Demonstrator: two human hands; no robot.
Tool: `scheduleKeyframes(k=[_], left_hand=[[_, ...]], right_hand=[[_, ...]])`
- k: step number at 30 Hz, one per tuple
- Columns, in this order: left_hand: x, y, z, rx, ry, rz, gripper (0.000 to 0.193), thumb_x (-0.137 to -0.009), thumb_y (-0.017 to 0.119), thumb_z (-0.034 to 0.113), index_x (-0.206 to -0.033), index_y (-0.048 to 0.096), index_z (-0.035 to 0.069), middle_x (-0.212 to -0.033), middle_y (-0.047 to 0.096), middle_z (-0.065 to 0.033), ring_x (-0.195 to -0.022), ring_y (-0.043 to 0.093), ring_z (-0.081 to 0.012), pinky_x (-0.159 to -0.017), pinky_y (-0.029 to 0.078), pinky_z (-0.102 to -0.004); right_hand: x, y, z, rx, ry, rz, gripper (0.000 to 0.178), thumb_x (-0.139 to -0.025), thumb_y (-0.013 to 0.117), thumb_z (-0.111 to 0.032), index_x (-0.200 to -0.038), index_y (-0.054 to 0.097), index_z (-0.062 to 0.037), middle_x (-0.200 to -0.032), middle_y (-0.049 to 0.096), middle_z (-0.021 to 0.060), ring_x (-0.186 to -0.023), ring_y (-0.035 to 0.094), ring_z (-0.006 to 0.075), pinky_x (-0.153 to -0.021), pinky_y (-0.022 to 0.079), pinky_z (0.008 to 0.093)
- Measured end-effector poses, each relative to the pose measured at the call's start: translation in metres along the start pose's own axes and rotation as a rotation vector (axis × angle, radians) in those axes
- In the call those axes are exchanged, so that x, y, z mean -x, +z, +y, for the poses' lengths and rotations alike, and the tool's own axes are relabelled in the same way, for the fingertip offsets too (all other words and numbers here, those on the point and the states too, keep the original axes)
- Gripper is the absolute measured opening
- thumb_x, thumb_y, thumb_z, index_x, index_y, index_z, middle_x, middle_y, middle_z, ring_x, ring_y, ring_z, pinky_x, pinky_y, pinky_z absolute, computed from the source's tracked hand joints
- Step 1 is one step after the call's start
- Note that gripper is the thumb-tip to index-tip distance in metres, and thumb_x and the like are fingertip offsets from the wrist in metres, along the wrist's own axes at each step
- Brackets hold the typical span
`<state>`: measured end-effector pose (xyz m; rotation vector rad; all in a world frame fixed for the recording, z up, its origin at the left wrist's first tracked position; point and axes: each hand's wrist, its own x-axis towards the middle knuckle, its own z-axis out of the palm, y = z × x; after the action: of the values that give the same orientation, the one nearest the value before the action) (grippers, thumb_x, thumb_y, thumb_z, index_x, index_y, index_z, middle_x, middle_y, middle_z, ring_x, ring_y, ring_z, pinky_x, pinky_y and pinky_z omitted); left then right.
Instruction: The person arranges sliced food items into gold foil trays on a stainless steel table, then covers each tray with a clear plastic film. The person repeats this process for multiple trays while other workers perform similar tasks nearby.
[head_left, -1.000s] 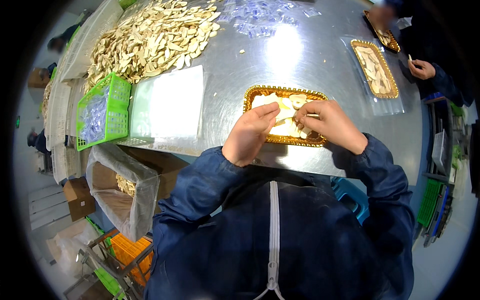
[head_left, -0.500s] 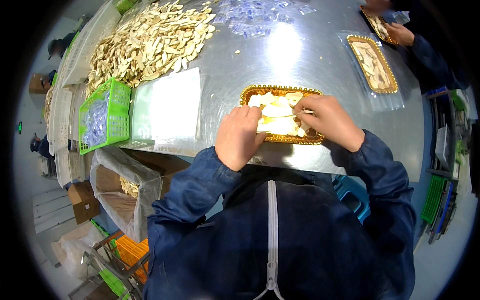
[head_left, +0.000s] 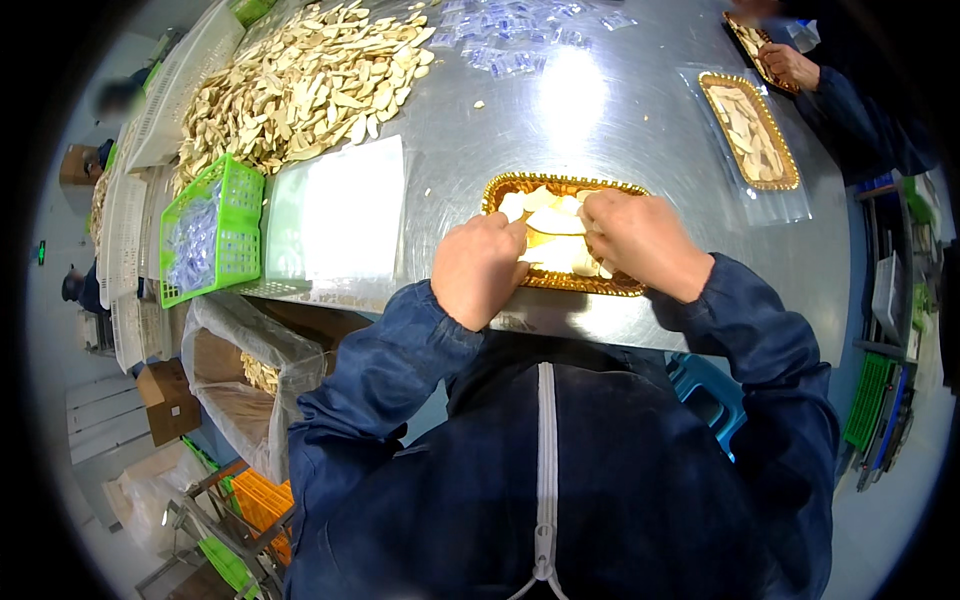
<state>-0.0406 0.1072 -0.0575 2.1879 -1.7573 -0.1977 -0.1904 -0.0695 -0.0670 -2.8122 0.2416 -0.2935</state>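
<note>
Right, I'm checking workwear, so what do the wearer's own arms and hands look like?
The sleeves are long, loose, wrinkled and dark blue, with gathered cuffs. The left hand and right hand are bare, with no gloves visible.

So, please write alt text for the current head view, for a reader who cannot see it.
A person's bare left hand and right hand are at opposite ends of a gold rectangular tray holding pale, flat slices, on a shiny metal table. To the left are a heap of similar slices and a green perforated plastic basket.

Slices (head_left: 556, 222) lie in the tray (head_left: 585, 284), right of basket (head_left: 240, 215).
</note>
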Motion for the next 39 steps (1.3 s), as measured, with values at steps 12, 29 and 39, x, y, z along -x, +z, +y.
scheduleKeyframes(k=[12,29,39], left_hand=[[-0.009,-0.001,0.003,-0.026,0.029,-0.017,0.029,-0.067,0.08,0.012,-0.087,0.06,0.005,-0.084,0.06,-0.0109,-0.085,0.062,-0.0317,-0.072,0.052,-0.0407],[-0.014,0.009,0.007,-0.007,0.034,-0.026,0.029,-0.066,0.078,0.011,-0.088,0.06,0.004,-0.088,0.06,-0.0129,-0.089,0.061,-0.0332,-0.074,0.052,-0.0417],[-0.019,0.0,0.017,0.086,0.072,-0.056,0.025,-0.071,0.075,0.013,-0.089,0.06,0.004,-0.088,0.06,-0.0126,-0.088,0.061,-0.0324,-0.074,0.051,-0.0415]], right_hand=[[0.004,-0.002,0.004,0.04,0.064,-0.027,0.012,-0.084,0.064,-0.017,-0.084,0.06,-0.0058,-0.078,0.064,0.0107,-0.07,0.065,0.0311,-0.06,0.052,0.0422],[0.002,0.003,0.007,0.03,0.036,0.008,0.012,-0.084,0.063,-0.016,-0.083,0.06,-0.0043,-0.077,0.065,0.012,-0.069,0.065,0.0319,-0.06,0.052,0.0418],[0.006,-0.022,0.019,-0.118,0.133,0.11,0.011,-0.084,0.063,-0.015,-0.085,0.062,-0.0049,-0.079,0.066,0.0117,-0.071,0.065,0.0316,-0.062,0.052,0.0422]])
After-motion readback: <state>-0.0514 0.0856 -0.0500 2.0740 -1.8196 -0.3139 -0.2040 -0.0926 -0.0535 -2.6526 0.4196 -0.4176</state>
